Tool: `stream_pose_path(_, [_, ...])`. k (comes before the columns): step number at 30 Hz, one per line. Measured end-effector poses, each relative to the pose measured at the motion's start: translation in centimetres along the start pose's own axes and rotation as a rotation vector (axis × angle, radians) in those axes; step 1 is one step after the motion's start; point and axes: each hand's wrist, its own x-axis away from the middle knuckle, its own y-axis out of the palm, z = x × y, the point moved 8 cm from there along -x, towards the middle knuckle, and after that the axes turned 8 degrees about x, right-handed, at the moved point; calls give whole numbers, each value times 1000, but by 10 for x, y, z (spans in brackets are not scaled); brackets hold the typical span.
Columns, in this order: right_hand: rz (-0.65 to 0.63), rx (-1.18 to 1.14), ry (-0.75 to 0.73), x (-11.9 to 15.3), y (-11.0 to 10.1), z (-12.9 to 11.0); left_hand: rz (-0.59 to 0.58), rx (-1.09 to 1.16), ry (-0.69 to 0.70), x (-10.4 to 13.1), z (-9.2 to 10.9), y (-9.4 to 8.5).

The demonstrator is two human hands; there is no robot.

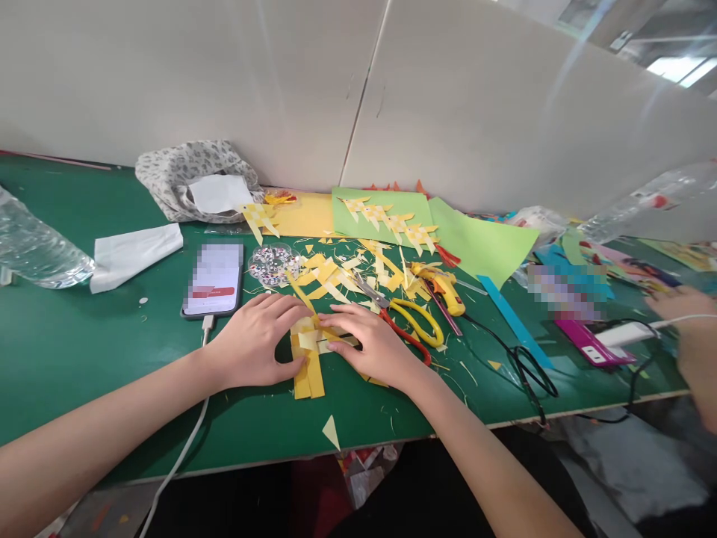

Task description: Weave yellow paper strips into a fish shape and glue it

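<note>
Woven yellow and cream paper strips point(308, 366) lie on the green table between my hands. My left hand point(255, 340) is closed on their left side, its thumb on the edge and its fingertips at the top. From the right, my right hand point(373, 340) pinches the strips near their upper right, its fingers over a crossing strip. Just beyond are yellow paper scraps point(328, 273) and a round tray of googly eyes point(274, 264). Scissors point(417, 321) with red and yellow handles lie right of my right hand, beside a yellow glue gun point(445, 288).
A phone point(213, 280) with a white cable point(187, 452) is at the left, near a water bottle point(42, 243). Folded paper fish point(392, 220) rest on green paper point(487, 239) at the back. Another person's hand point(680, 306) is at the far right.
</note>
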Motion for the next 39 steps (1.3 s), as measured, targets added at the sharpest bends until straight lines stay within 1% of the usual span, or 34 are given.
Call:
stream_pose_path(5, [30,58,-111,-2,-4,-11,-11,-59,-59,1,-6,0])
stream_pose_path(8, [0,98,-135,-2,-1,-13,-34,-59,-66,1,-7,2])
stream_pose_path(11, [-6,134,-111,-3,2,-11,-40,-35,-57,1,-7,4])
stream_pose_path(16, [100,100,-6,-4,-1,-4,-41,14,-55,2,-7,6])
stream_pose_path(19, [122,86,29,-3,-3,-1,-35,23,-54,2,-6,6])
stream_pose_path(21, [96,81,17,-2,-3,-1,-31,22,-50,2,-5,5])
stream_pose_path(25, [-5,125,-47,0,0,-4,-20,31,-27,3,-2,5])
stream_pose_path(27, [-21,155,-57,1,0,-5,-26,49,-18,3,-1,6])
stream_pose_path(31, [16,194,-65,-1,0,-8,-43,91,-7,2,1,8])
stream_pose_path(36, [129,202,-13,-2,-4,-6,-46,138,1,1,2,8])
stream_pose_path(39, [124,241,-6,-2,-3,-5,-58,155,-27,2,-1,9])
